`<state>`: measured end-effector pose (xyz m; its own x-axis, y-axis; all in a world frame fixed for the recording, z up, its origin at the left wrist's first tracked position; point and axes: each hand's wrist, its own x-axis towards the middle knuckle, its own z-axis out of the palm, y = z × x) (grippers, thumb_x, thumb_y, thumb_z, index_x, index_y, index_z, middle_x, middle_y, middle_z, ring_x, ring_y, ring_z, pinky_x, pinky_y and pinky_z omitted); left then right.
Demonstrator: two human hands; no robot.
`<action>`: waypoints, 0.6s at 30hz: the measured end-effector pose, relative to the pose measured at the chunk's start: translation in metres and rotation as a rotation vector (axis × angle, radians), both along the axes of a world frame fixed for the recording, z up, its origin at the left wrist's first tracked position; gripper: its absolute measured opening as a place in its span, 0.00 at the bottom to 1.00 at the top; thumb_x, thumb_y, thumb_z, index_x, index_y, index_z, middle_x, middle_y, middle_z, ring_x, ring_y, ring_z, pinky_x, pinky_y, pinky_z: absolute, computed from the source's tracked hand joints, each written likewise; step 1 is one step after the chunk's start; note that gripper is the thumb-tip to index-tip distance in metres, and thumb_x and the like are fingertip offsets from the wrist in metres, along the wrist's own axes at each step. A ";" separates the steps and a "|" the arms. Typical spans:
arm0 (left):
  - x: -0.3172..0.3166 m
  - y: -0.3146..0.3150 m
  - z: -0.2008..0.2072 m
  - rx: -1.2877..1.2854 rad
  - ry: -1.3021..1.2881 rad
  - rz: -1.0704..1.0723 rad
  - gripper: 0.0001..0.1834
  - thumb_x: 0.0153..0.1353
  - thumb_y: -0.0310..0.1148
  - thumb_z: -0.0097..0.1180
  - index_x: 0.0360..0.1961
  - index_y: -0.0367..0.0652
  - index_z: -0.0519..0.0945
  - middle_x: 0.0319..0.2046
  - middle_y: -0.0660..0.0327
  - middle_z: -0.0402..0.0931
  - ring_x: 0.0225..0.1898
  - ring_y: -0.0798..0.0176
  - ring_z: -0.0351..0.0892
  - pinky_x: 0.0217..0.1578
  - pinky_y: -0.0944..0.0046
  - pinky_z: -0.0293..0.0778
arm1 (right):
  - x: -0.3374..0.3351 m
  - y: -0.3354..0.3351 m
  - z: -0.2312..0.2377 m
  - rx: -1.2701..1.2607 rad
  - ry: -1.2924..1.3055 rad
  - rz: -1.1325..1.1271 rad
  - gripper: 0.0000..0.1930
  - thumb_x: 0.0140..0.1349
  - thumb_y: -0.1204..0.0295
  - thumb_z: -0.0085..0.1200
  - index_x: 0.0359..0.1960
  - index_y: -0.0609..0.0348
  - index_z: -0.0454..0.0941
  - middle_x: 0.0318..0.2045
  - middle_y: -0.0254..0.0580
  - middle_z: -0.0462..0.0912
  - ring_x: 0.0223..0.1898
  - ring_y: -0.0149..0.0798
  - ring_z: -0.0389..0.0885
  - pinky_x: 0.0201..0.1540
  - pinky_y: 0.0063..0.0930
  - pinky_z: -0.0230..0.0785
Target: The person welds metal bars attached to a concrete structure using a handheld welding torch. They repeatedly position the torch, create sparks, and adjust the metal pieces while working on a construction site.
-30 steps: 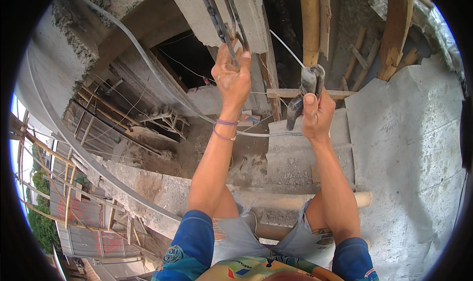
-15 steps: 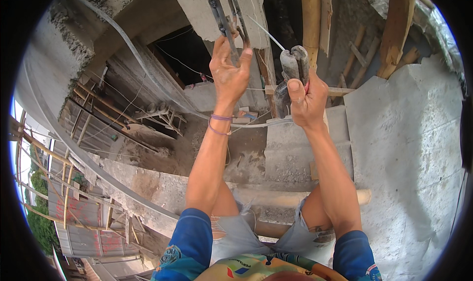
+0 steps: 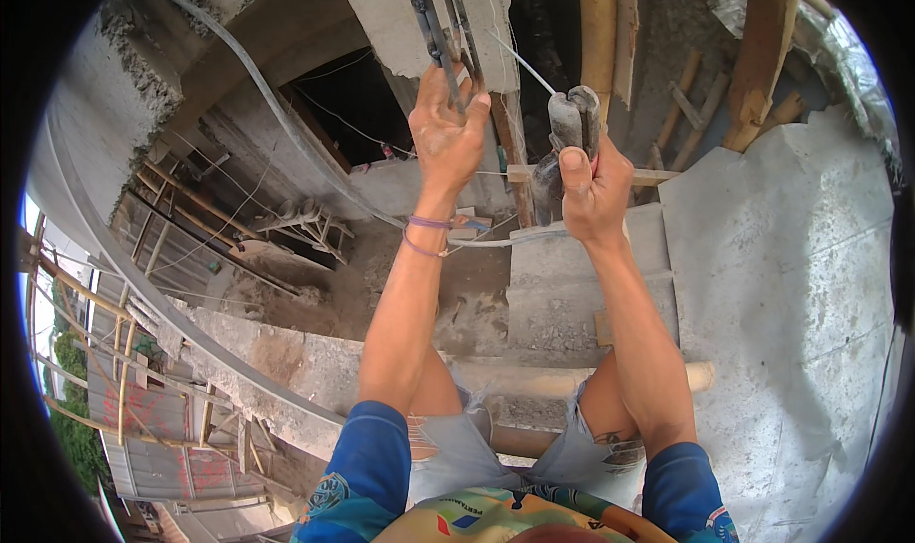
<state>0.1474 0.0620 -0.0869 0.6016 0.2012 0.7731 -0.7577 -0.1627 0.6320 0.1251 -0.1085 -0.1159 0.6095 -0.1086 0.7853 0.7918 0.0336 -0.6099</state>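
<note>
My left hand (image 3: 448,133) is closed around the lower end of dark steel bars (image 3: 426,14), which hang upright in front of a concrete column at the top centre. To the right, my right hand (image 3: 599,189) grips a dusty grey welding electrode holder (image 3: 575,119), its thumb pressed along the near side. From the holder's jaws a thin white welding rod (image 3: 522,61) slants up and left; its far tip appears close to the bars, though I cannot tell whether they touch. Part of the holder's handle is hidden by my fingers.
A rough concrete ledge (image 3: 276,352) and a long grey pipe or hose (image 3: 238,367) curve along the left. Bamboo poles (image 3: 598,38) stand beyond my right hand, and a grey metal sheet (image 3: 762,286) covers the right. A bamboo pole (image 3: 534,379) crosses near my knees. Bamboo scaffolding (image 3: 124,372) stands far left.
The view has turned slightly, so the surroundings sit a little further left. Both hands keep their grips, and the rod stays near the bars at almost the same slant.
</note>
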 end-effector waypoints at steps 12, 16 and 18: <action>0.000 0.006 0.001 0.041 0.018 0.013 0.32 0.58 0.20 0.60 0.64 0.29 0.66 0.63 0.52 0.64 0.64 0.54 0.68 0.61 0.56 0.72 | 0.006 0.012 0.016 -0.151 0.027 -0.071 0.30 0.59 0.43 0.60 0.27 0.65 0.76 0.12 0.38 0.68 0.15 0.33 0.65 0.21 0.29 0.61; 0.000 0.007 0.000 0.047 -0.001 -0.001 0.31 0.57 0.20 0.61 0.63 0.29 0.67 0.62 0.51 0.65 0.62 0.55 0.69 0.60 0.56 0.73 | 0.008 0.013 0.018 -0.191 0.021 -0.104 0.30 0.58 0.43 0.61 0.29 0.66 0.78 0.12 0.39 0.68 0.15 0.34 0.66 0.21 0.29 0.61; 0.000 0.008 0.000 0.039 0.005 0.000 0.32 0.57 0.20 0.61 0.64 0.29 0.67 0.62 0.51 0.66 0.62 0.55 0.69 0.60 0.56 0.73 | 0.009 0.014 0.018 -0.202 0.031 -0.096 0.30 0.59 0.44 0.61 0.30 0.66 0.78 0.12 0.39 0.69 0.15 0.34 0.67 0.21 0.29 0.62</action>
